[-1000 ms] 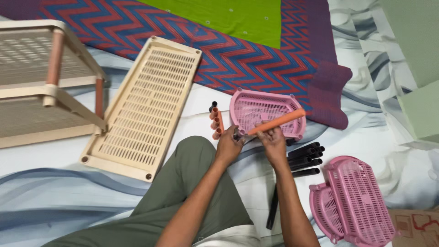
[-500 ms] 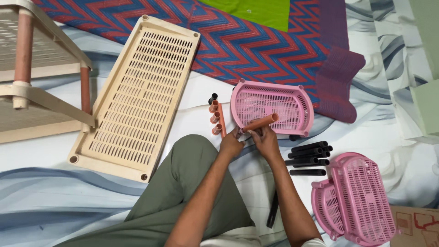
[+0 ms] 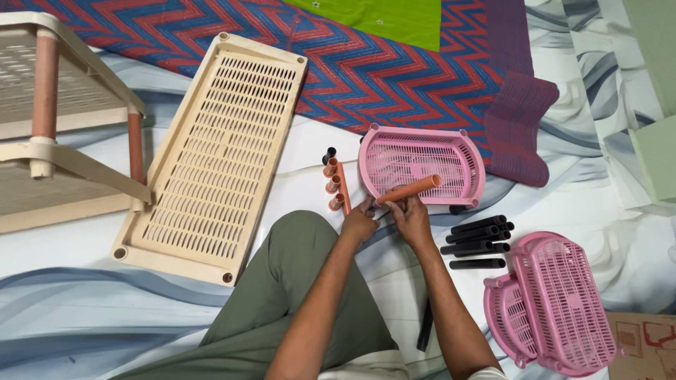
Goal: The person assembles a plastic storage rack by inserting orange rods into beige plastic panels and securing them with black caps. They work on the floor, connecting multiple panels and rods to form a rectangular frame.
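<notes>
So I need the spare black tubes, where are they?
Head view: the black tubes lie right of the right hand, between the two pink trays.

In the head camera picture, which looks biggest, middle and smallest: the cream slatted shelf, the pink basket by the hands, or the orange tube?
1. Cream slatted shelf, biggest.
2. Pink basket, middle.
3. Orange tube, smallest, though held nearer the camera.

The tube point(image 3: 408, 190) held at the hands is orange-brown, as are the short tubes point(image 3: 334, 184) beside it. The slatted tray point(image 3: 451, 151) behind it is pink, matching the stacked trays point(image 3: 556, 302) at right. The loose tubes point(image 3: 479, 239) between them look black. The long perforated shelf point(image 3: 211, 148) is cream. The mat point(image 3: 394, 77) shows red and blue zigzags; the cloth point(image 3: 380, 14) on it is green. The trousers point(image 3: 282, 302) are olive green.
</notes>
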